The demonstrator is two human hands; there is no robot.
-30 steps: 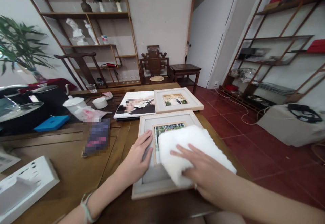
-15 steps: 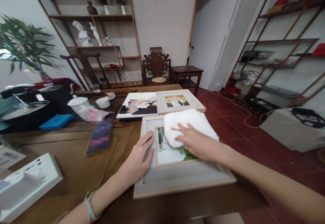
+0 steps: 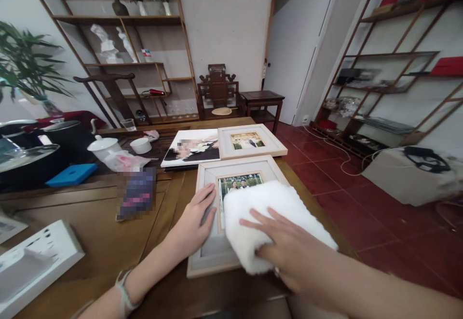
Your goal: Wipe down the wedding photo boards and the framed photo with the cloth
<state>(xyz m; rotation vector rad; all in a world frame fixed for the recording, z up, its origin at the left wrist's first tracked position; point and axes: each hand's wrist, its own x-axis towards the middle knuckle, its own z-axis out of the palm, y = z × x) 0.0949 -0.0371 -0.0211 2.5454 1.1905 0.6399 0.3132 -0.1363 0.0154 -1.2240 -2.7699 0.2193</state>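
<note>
A framed photo in a pale wooden picture frame (image 3: 210,254) lies flat on the table in front of me. My left hand (image 3: 197,220) rests on its left edge, fingers stretched out and thumb apart. Over the lower right of the photo, my right hand (image 3: 278,242) presses a fluffy white cloth (image 3: 249,203) with its fingers bent onto it. The cloth covers much of the glass and the frame's right side; the top of the photo shows two people among greenery.
A second picture frame (image 3: 224,147) and a photo panel (image 3: 173,159) lie beyond. At the left are a white teapot (image 3: 104,147), a white cup (image 3: 141,145), a blue box (image 3: 71,175), a black pot (image 3: 32,164) and a white tray (image 3: 43,261). The table edge (image 3: 307,198) runs along the right.
My right hand has drawn the white cloth toward me, from the upper right of the frame to its lower part. The photo's top is now uncovered. My left hand stays on the frame's left edge.
</note>
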